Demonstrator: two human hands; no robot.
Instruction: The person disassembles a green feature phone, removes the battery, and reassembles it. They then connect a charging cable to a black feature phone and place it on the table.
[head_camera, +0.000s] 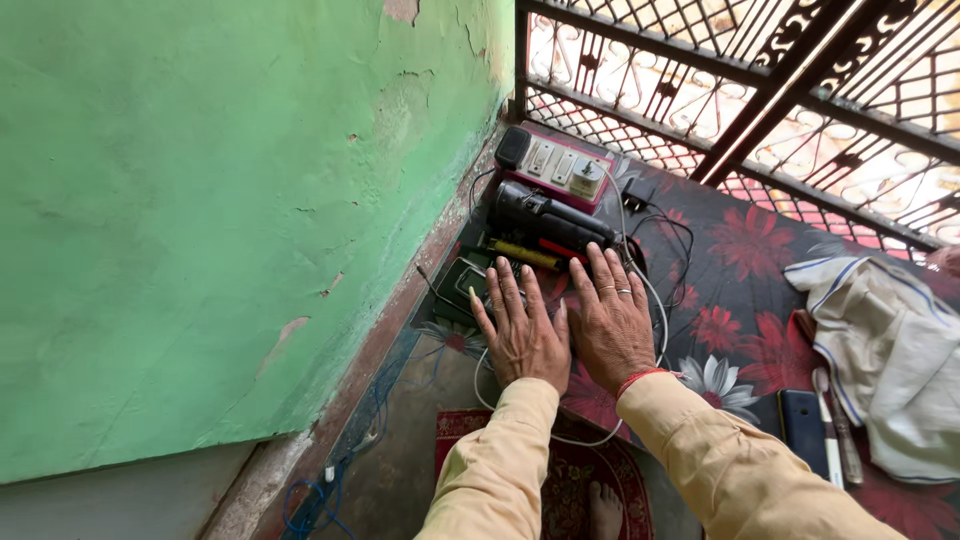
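Two hands lie flat, side by side, on a dark floral cloth: the left hand (522, 330) has open, spread fingers touching a small dark device (462, 285), and the right hand (610, 318) is likewise open, grasping nothing. Black and yellow tools (540, 235) lie just beyond the fingertips, so this looks like settling in before picking one up, which would call for a short forward reach.

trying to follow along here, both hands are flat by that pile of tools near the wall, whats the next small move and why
Probably curl the right hand around the yellow-handled tool: its fingertips already lie just short of it, while the left hand rests flat beside the small dark device. Neither hand grips anything yet.
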